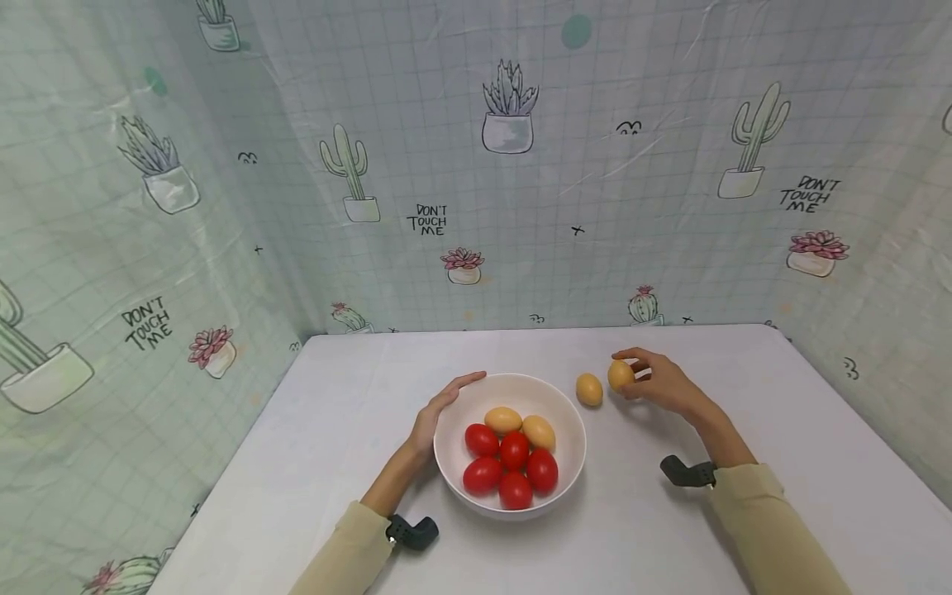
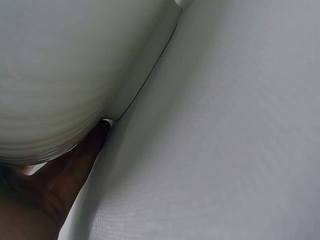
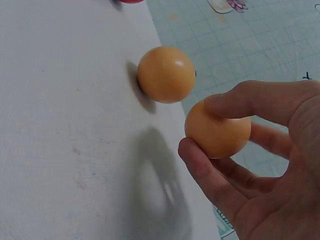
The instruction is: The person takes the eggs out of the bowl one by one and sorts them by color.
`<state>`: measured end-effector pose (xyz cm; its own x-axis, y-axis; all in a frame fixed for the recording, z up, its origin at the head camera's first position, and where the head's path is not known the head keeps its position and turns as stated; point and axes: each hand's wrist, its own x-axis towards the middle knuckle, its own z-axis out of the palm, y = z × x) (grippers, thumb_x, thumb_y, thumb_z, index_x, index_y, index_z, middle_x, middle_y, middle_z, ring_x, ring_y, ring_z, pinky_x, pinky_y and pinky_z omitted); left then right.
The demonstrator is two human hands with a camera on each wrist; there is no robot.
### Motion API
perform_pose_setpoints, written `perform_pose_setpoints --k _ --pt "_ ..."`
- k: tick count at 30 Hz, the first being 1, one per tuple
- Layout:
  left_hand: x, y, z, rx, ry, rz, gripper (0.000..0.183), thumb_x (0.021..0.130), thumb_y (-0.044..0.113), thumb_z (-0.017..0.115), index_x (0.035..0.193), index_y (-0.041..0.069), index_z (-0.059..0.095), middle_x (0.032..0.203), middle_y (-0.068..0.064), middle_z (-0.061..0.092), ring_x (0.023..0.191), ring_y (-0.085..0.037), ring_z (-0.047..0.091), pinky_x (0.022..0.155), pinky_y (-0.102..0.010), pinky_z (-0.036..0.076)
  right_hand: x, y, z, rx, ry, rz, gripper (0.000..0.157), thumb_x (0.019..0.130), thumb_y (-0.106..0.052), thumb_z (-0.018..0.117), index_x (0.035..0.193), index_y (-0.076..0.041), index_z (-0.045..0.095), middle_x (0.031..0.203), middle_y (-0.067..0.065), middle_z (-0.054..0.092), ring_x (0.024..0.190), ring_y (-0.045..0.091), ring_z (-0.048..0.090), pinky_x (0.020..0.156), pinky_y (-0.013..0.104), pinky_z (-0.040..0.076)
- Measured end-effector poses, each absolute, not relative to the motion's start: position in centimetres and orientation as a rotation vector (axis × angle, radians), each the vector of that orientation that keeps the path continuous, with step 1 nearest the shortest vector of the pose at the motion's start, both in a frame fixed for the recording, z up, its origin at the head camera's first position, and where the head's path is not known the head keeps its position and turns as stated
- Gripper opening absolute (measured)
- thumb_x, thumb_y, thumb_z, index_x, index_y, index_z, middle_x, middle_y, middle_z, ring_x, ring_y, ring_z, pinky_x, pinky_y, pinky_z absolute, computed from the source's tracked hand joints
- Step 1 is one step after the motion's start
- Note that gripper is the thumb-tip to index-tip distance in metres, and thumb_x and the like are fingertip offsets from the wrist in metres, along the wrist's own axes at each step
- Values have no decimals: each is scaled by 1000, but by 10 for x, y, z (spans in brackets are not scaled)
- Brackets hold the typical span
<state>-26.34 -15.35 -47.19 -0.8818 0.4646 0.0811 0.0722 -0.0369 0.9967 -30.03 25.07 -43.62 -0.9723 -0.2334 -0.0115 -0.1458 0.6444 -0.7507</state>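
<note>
My right hand pinches a yellow egg between thumb and fingertips, its shadow falling on the white table below in the right wrist view. Just left of it, a second yellow egg lies on the table. My left hand rests against the left outer side of a white bowl, straight fingers along its wall near the rim. From the left wrist view, a finger touches the bowl's underside. Inside the bowl are two yellow eggs and several glossy red eggs.
The white table ends at a hanging cloth printed with cacti, which rises behind it and along both sides. A dark wrist camera is strapped to the left wrist and another camera to the right.
</note>
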Motion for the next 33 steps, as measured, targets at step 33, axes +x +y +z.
perform_pose_setpoints --k 33 --pt "-263 -153 -473 589 1985 1984 57 109 32 13 160 19 36 166 -9 37 148 -38 43 116 -39 46 -301 250 -446 -262 2734 -1076 65 88 -22 73 145 1 52 127 29 62 106 34 62 79 36 56"
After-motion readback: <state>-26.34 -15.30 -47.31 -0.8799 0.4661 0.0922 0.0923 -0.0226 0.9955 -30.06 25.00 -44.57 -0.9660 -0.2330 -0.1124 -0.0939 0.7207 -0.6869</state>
